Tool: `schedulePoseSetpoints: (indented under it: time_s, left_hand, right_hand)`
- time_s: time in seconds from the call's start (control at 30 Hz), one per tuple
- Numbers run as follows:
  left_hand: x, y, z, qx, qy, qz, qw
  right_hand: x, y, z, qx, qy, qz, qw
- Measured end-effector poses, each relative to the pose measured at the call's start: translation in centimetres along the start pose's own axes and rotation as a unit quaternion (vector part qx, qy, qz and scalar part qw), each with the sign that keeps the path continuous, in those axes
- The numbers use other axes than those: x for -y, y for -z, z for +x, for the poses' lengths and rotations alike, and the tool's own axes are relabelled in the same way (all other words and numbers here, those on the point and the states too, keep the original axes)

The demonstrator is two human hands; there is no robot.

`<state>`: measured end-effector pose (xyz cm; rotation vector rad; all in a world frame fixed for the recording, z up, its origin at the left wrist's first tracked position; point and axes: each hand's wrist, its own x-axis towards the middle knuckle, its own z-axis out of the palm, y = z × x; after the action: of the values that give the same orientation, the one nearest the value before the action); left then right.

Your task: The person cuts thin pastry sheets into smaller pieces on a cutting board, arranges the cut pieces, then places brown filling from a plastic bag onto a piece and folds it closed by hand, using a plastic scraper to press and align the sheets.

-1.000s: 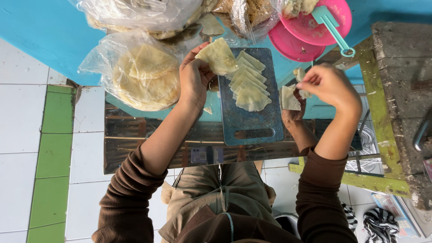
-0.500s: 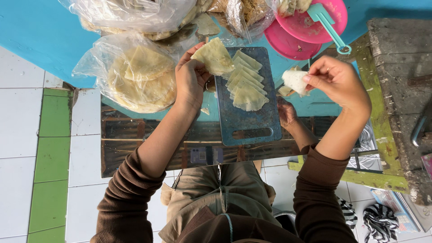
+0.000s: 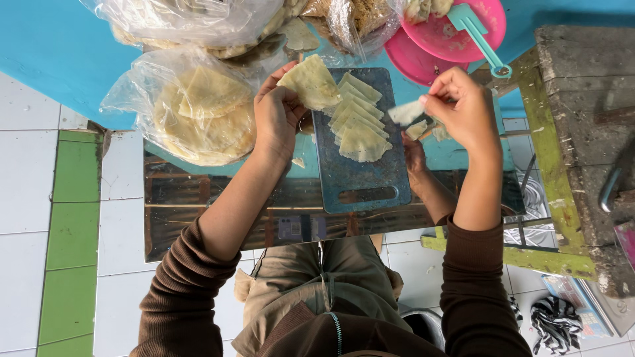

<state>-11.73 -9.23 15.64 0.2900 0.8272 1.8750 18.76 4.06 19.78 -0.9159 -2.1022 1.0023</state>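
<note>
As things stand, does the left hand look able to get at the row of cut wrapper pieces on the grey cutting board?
Probably yes, though not with free fingers: the left hand holds a folded wrapper at the board's edge, right beside the cut pieces on the cutting board. Nothing lies between; the right hand is off to the side.

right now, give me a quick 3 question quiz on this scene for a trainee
1. True or false: the left hand holds a folded pale wrapper over the top left corner of the grey cutting board.
2. What does the right hand pinch between its fingertips?
A. a knife
B. a small pale strip
C. a spoon
3. Where does the row of cut wrapper pieces lie?

Key
1. True.
2. B.
3. On the cutting board, overlapping one another, between the two hands.
</note>
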Motion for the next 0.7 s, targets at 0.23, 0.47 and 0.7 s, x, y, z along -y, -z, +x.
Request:
schedulePoseSetpoints:
  time_s: [0.23,0.47,0.7]
  left_hand:
    - [0.2,-0.1,0.3,0.004,-0.001,-0.004,1.0]
    - [0.4,0.0,0.5,0.001,-0.003,-0.008,1.0]
    - [-0.1,-0.4,0.3,0.004,-0.002,-0.007,1.0]
  right_hand:
    - [0.4,2.1,-0.4,0.092,-0.004,-0.193,0.977]
    - [-0.7,1.3,0.1,0.204,0.02,-0.217,0.954]
    - [-0.2,1.0,0.2,0.217,0.024,-0.225,0.95]
